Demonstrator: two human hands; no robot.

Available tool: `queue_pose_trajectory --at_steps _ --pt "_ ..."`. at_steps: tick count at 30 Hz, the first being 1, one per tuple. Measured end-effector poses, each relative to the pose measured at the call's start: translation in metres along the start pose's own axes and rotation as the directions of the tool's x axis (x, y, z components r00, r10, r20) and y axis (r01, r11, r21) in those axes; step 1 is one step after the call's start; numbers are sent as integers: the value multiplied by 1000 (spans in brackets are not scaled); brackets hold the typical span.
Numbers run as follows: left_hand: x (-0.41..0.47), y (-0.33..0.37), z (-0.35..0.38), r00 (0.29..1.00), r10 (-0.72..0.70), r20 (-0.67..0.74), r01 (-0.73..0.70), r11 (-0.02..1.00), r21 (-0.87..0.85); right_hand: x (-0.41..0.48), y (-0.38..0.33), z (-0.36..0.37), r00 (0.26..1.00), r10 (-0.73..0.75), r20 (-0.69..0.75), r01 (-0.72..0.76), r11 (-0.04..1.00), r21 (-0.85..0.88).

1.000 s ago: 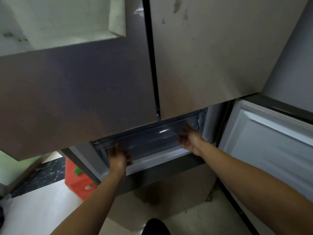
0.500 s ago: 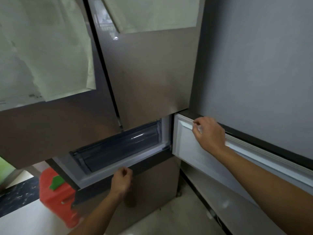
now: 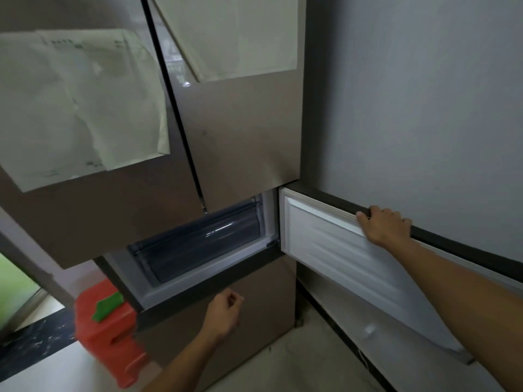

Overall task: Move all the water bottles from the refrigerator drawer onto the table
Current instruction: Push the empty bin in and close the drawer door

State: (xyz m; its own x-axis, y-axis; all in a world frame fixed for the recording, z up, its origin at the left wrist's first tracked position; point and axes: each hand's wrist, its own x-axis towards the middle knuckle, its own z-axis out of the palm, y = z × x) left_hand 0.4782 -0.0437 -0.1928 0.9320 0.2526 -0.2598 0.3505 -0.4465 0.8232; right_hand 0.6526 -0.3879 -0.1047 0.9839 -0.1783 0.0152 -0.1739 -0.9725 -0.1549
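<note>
1. Change, right side: a second ago the right hand (image 3: pixel 383 226) was on the transparent plastic refrigerator drawer (image 3: pixel 198 244). It is now gripping the dark top rim of the white-lined lower refrigerator door (image 3: pixel 339 250), farther toward the right of the frame than half a second ago.
2. Change, left side: the left hand (image 3: pixel 225 311) is likewise coming away from the drawer. It is now hovering just below the dark front ledge of the compartment, in the lower centre of the frame, and is touching nothing.
3. Meaning: the drawer is sitting pushed back in its compartment at centre frame, with both hands off it. The person is judged to be finishing with the drawer and preparing to swing the door closed.
4. Task objects: no water bottles are showing. The drawer's tinted front is not revealing whether any are remaining inside, and the table is lying outside the view.
5. Right hand pose: the forearm is reaching from the lower right corner up to mid-right. The fingers are curling over the door's rim and holding it, with the palm lying against the white liner.
6. Left hand pose: the forearm is rising from the bottom centre. The fingers are curling in toward the palm as a loose fist and are holding nothing.
</note>
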Motion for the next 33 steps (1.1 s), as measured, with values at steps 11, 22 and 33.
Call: queue_pose_trajectory --at_steps 11,22,33 --pt "-84 -60 -50 999 1 -38 0 1000 29 -115 -83 13 985 -100 140 93 994 55" --pt "-142 -51 -93 987 72 -144 -108 958 -267 -189 -204 33 897 -438 67 409 877 252" --pt "-77 -55 -179 844 -314 -434 -30 781 -624 -152 -271 75 761 -647 -52 630 717 298"
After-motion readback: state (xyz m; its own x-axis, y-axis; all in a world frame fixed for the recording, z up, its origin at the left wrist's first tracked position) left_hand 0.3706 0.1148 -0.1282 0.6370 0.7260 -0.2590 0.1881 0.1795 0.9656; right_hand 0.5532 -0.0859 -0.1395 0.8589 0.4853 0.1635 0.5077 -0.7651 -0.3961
